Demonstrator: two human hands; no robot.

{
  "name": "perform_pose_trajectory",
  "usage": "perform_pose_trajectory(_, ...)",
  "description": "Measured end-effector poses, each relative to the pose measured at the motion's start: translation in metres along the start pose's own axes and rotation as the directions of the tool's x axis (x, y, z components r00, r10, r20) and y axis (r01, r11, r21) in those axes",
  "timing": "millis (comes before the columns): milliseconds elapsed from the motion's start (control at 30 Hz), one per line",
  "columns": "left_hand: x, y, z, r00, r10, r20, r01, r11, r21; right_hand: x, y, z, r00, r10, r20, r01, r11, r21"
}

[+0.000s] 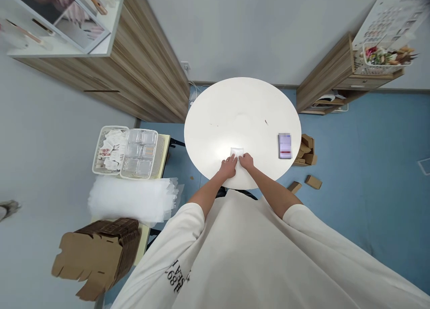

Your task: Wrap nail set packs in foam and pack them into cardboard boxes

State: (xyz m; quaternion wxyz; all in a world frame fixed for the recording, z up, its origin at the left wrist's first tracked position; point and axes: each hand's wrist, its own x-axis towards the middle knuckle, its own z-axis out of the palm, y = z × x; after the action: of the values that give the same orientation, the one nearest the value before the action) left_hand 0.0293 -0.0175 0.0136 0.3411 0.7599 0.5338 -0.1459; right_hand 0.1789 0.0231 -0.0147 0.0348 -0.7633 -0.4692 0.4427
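A small white square packet point(237, 152), apparently wrapped in thin white material, lies on the round white table point(242, 103) close to its front edge. My left hand point(229, 166) rests palm down at the packet's near left corner, its fingers stretched out and touching it. At the near right corner, my right hand point(247, 160) is closed, with thumb and fingers pinching the packet's edge. What is inside the packet cannot be seen.
A phone-like rectangle point(285, 146) lies at the table's right. To the left are a divided clear case point(139, 153), a basket of white slips point(112, 150), white sheets point(131, 199) and flat brown cartons point(90, 259). Small brown boxes point(313, 182) lie on the floor.
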Motion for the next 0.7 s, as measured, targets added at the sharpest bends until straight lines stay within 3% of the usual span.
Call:
perform_pose_trajectory(167,-0.001,0.002,-0.01,0.998,-0.029,0.053,0.032,0.998,-0.049,0.005,-0.008,-0.004,0.996,0.081,0.03,-0.083,0.994,0.074)
perform_pose_trajectory(400,-0.002,-0.015,-0.011,0.998,0.03,0.049,-0.025,0.995,-0.095,-0.003,-0.014,-0.013,0.993,0.027,0.113,-0.045,0.986,0.161)
perform_pose_trajectory(567,-0.012,-0.037,-0.012,0.986,0.055,-0.155,-0.073,0.991,-0.109,-0.014,-0.039,-0.011,0.992,-0.042,0.118,0.012,0.971,0.238)
perform_pose_trajectory(700,-0.023,-0.068,-0.024,0.959,0.031,-0.28,-0.066,0.991,-0.115,-0.011,-0.078,0.01,0.989,-0.073,0.125,0.033,0.956,0.293)
